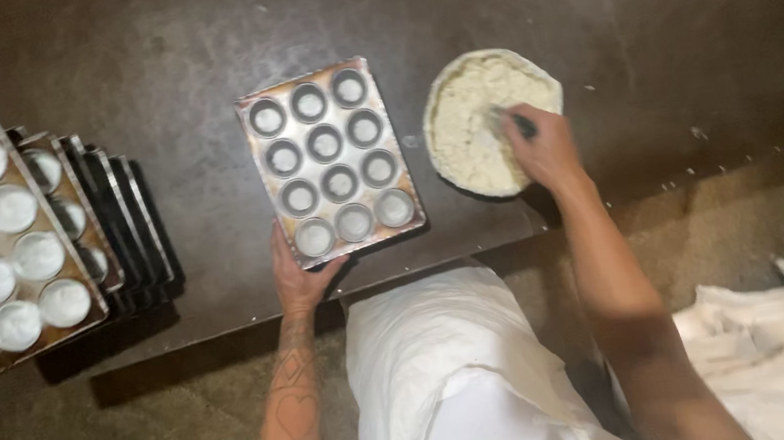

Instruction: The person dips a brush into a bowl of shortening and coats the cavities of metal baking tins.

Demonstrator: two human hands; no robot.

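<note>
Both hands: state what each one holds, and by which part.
Left hand grips the muffin tray by its near edge. Right hand holds a dark-handled tool by its handle in the bowl of crumbly white mixture.

You have one twelve-cup muffin tray in front of you, one bowl of pale mixture, one stack of about six more trays at left, two hands in view.
</note>
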